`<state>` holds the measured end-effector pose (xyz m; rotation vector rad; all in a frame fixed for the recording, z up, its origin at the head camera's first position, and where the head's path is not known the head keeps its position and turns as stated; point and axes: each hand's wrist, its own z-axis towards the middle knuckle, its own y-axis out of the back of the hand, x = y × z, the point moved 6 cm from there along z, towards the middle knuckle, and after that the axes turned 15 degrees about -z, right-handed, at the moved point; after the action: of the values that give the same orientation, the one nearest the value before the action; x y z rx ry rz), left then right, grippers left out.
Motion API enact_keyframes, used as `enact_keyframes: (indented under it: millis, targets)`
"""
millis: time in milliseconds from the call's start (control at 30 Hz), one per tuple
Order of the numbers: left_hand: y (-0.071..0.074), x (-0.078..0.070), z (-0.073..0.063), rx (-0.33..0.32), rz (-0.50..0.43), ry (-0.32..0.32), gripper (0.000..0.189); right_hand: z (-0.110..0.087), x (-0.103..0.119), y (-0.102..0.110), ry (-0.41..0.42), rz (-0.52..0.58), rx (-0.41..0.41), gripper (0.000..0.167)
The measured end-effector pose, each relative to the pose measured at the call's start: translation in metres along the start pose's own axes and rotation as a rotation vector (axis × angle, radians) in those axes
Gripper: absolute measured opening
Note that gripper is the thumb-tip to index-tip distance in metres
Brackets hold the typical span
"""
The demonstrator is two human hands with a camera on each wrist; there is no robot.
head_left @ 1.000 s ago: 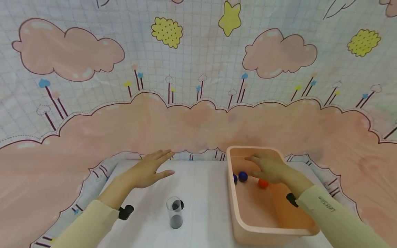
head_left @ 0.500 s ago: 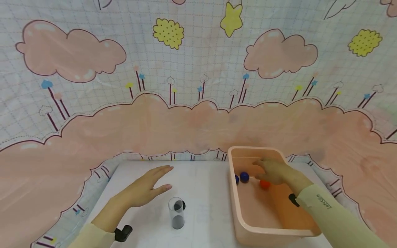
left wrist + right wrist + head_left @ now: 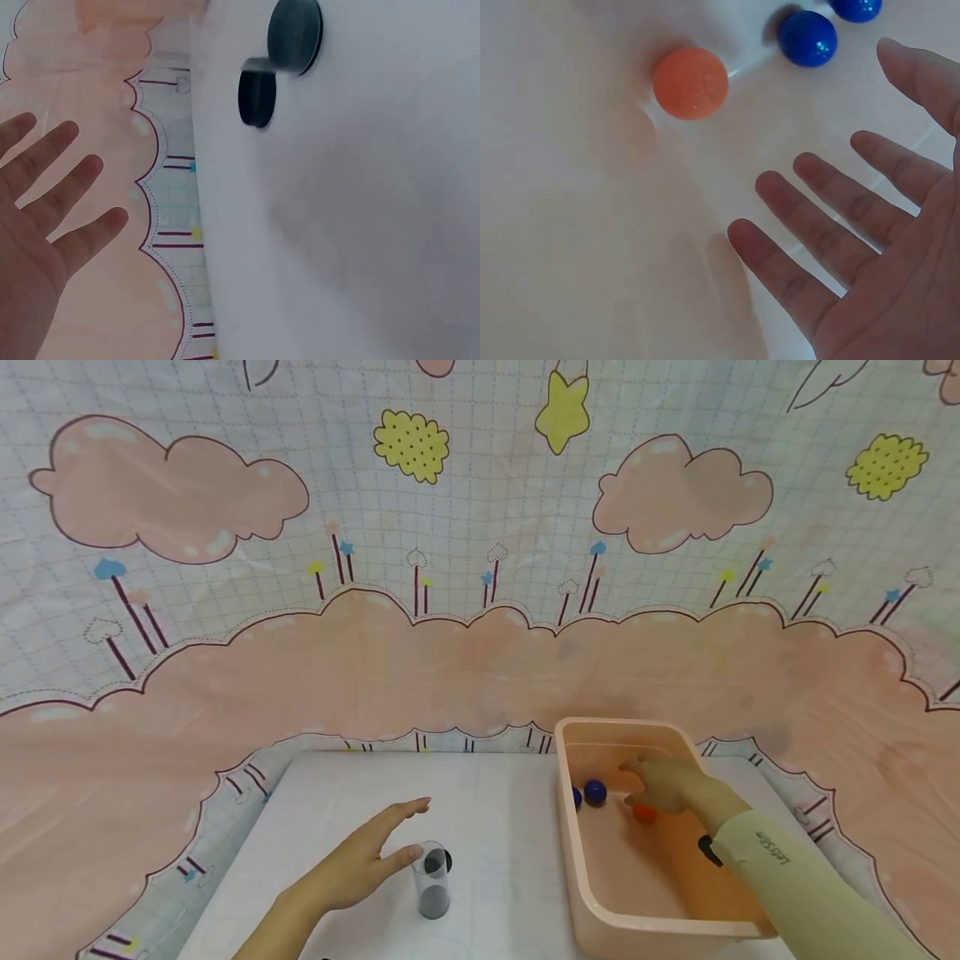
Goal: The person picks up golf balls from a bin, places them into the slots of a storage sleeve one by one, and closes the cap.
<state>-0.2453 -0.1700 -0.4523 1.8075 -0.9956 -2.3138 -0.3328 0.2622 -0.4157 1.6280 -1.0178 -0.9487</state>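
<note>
My left hand (image 3: 360, 864) is by a clear cylinder (image 3: 432, 902) with a dark base, standing on the white table; its thumb overlaps the rim in the head view. Fingers are spread and hold nothing. A black disc (image 3: 448, 861) lies just behind the cylinder. Inside the peach plastic bin (image 3: 675, 928), my right hand (image 3: 663, 785) hovers with fingers spread and grips nothing. Close below it is an orange ball (image 3: 644, 814), also plain in the right wrist view. A blue ball (image 3: 595, 792) and a second blue ball (image 3: 577, 798) lie toward the bin's left wall.
The white table (image 3: 502, 827) runs back to a patterned cloth (image 3: 480, 668) with clouds and stars that hangs behind it. Raised bin walls surround the right hand. The cylinder stands left of the bin, with bare tabletop between them.
My left hand has come down and nearer, from the back of the table to beside the cylinder. The right hand has shifted slightly right and down within the bin.
</note>
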Motion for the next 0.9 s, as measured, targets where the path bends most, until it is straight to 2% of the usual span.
enact_keyframes:
  millis: [167, 333, 500, 667, 767, 900]
  targets:
    - [-0.012, 0.005, -0.005, -0.017, -0.058, -0.022, 0.069, 0.004, -0.002, -0.006, 0.014, -0.002, 0.016, 0.063]
    - [-0.021, 0.013, -0.007, -0.024, -0.049, -0.033, 0.075, 0.008, -0.002, -0.01, 0.016, 0.02, 0.042, 0.061]
    - [-0.029, 0.018, -0.009, -0.032, -0.078, -0.079, 0.078, 0.015, -0.002, -0.018, -0.007, 0.07, 0.055, 0.059]
    - [-0.037, 0.022, -0.011, -0.013, -0.077, -0.1, 0.08, 0.019, -0.003, -0.025, -0.017, 0.075, 0.064, 0.058]
    - [-0.04, 0.024, -0.01, 0.004, -0.069, -0.086, 0.077, 0.02, -0.005, -0.029, -0.058, 0.108, 0.101, 0.056]
    - [-0.043, 0.026, -0.009, 0.03, -0.066, -0.071, 0.064, 0.02, -0.005, -0.031, -0.117, 0.154, 0.154, 0.054]
